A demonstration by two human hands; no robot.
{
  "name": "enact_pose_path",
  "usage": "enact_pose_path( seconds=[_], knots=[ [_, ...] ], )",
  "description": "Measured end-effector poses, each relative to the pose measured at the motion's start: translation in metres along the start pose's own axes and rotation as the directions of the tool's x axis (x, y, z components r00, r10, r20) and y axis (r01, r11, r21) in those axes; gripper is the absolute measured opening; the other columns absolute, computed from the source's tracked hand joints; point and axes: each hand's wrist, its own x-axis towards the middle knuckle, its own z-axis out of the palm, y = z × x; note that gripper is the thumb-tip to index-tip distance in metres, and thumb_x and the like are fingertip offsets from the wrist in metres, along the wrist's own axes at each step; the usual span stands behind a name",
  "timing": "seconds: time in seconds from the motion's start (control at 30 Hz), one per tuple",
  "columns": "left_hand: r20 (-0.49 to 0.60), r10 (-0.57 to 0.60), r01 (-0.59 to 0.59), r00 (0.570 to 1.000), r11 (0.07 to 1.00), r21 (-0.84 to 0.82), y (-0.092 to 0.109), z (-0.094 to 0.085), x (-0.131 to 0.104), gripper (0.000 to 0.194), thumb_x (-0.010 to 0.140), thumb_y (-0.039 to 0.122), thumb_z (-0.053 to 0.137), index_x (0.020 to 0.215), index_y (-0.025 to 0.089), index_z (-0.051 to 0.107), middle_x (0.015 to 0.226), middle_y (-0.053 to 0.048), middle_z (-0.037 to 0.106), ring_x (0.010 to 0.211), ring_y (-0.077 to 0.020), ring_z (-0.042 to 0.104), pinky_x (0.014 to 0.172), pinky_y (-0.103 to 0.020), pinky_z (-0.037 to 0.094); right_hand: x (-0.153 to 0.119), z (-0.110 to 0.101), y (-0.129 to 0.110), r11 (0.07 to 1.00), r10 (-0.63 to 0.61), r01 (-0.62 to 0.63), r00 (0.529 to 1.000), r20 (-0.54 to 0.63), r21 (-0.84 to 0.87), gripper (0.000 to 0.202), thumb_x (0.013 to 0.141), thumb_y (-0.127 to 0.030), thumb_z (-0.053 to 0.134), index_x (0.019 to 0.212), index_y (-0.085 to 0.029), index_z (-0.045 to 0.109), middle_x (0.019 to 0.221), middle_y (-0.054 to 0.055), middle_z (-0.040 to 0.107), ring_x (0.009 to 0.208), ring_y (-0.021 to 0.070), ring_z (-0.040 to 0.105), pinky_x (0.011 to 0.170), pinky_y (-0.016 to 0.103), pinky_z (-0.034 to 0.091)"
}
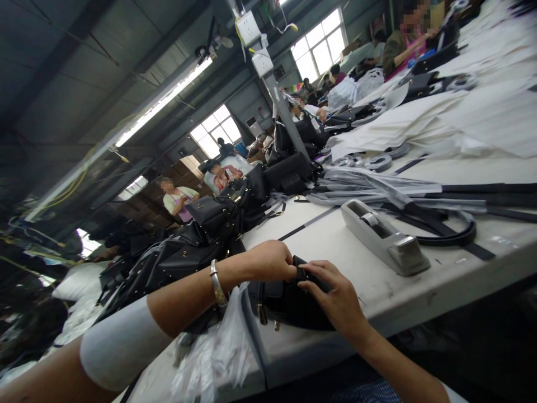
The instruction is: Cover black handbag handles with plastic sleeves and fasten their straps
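Note:
A black handbag (293,307) with gold-coloured metal fittings lies at the near edge of the white table, in front of me. My left hand (271,262) is closed, its fingers curled at a short black strap piece on the bag's top. From the other side, my right hand (339,294) pinches the same part between thumb and fingers. The fingertips of both hands are close together, and they partly hide the strap. Clear plastic wrapping (218,350) hangs beside the bag, below my left wrist.
A grey tape dispenser (384,238) stands right of my hands. Behind it lie black straps in plastic sleeves (377,187) and white sheets (465,120). Several black bags (213,215) are heaped at the left. A metal post (285,112) rises beyond them. Other people work farther back.

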Motion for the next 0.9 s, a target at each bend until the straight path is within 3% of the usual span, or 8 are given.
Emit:
enact_pose_path(
  seconds=[0.27, 0.4, 0.53, 0.67, 0.7, 0.83, 0.9],
  knots=[
    [-0.135, 0.013, -0.005, 0.991, 0.998, 0.058, 0.008, 0.010, -0.004, 0.032, 0.079, 0.035, 0.050, 0.068, 0.018, 0.075, 0.052, -0.002, 0.058, 0.048, -0.0129, 0.039, 0.047, -0.026, 0.025, 0.001, -0.003, -0.007, 0.996, -0.060, 0.061, 0.998, 0.012, -0.071, 0.024, 0.087, -0.018, 0.070, 0.109, -0.026, 0.071, 0.102, 0.004, 0.065, 0.100, 0.0237, 0.061, 0.090, 0.038, 0.048],
    [-0.072, 0.015, -0.017, 0.997, 0.999, -0.035, 0.006, 0.009, -0.004, 0.034, 0.080, 0.036, 0.049, 0.067, 0.017, 0.074, 0.049, 0.000, 0.055, 0.047, -0.0125, 0.040, 0.046, -0.025, 0.025, 0.000, -0.003, -0.008, 0.994, -0.062, 0.065, 0.998, 0.027, -0.085, 0.025, 0.086, -0.016, 0.070, 0.109, -0.027, 0.069, 0.103, 0.004, 0.064, 0.101, 0.0241, 0.060, 0.091, 0.037, 0.048],
    [-0.082, -0.025, 0.021, 0.996, 0.999, -0.050, 0.001, 0.008, -0.004, 0.030, 0.075, 0.035, 0.052, 0.063, 0.017, 0.073, 0.046, 0.002, 0.048, 0.046, -0.0120, 0.037, 0.044, -0.026, 0.024, 0.000, -0.001, -0.007, 0.995, -0.073, 0.077, 0.996, 0.049, -0.065, 0.026, 0.085, -0.013, 0.070, 0.108, -0.026, 0.069, 0.103, 0.003, 0.064, 0.099, 0.0223, 0.061, 0.090, 0.033, 0.050],
    [0.050, -0.047, 0.055, 0.998, 0.982, -0.182, -0.002, 0.010, -0.004, 0.027, 0.073, 0.033, 0.053, 0.064, 0.017, 0.073, 0.048, 0.002, 0.049, 0.047, -0.0119, 0.040, 0.044, -0.025, 0.027, -0.001, -0.002, -0.006, 0.994, -0.095, 0.099, 0.992, 0.083, -0.041, 0.028, 0.084, -0.011, 0.070, 0.108, -0.025, 0.068, 0.104, 0.004, 0.063, 0.100, 0.0216, 0.061, 0.088, 0.031, 0.051],
    [0.043, -0.045, 0.052, 0.998, 0.981, -0.188, -0.002, 0.012, -0.004, 0.028, 0.074, 0.032, 0.052, 0.065, 0.017, 0.073, 0.048, 0.002, 0.050, 0.047, -0.0121, 0.040, 0.045, -0.025, 0.027, -0.002, -0.002, -0.006, 0.994, -0.095, 0.099, 0.991, 0.090, -0.040, 0.029, 0.084, -0.010, 0.069, 0.109, -0.025, 0.068, 0.105, 0.004, 0.063, 0.100, 0.0215, 0.061, 0.088, 0.030, 0.051],
    [-0.124, 0.011, -0.017, 0.992, 0.999, -0.047, -0.001, 0.020, -0.008, 0.026, 0.074, 0.030, 0.052, 0.065, 0.017, 0.073, 0.048, 0.001, 0.049, 0.048, -0.0124, 0.037, 0.046, -0.026, 0.025, -0.001, 0.000, -0.004, 0.990, -0.132, 0.136, 0.985, 0.113, -0.032, 0.030, 0.084, -0.010, 0.068, 0.110, -0.025, 0.068, 0.104, 0.004, 0.063, 0.099, 0.0212, 0.061, 0.087, 0.030, 0.051],
    [-0.081, 0.081, -0.088, 0.993, 0.992, -0.093, -0.001, 0.023, -0.009, 0.025, 0.074, 0.028, 0.052, 0.068, 0.018, 0.074, 0.050, 0.002, 0.050, 0.049, -0.0120, 0.039, 0.046, -0.025, 0.026, 0.000, 0.002, -0.005, 0.984, -0.173, 0.177, 0.969, 0.177, -0.007, 0.030, 0.085, -0.011, 0.066, 0.112, -0.025, 0.068, 0.103, 0.004, 0.064, 0.098, 0.0211, 0.061, 0.085, 0.030, 0.051]
  ],
)
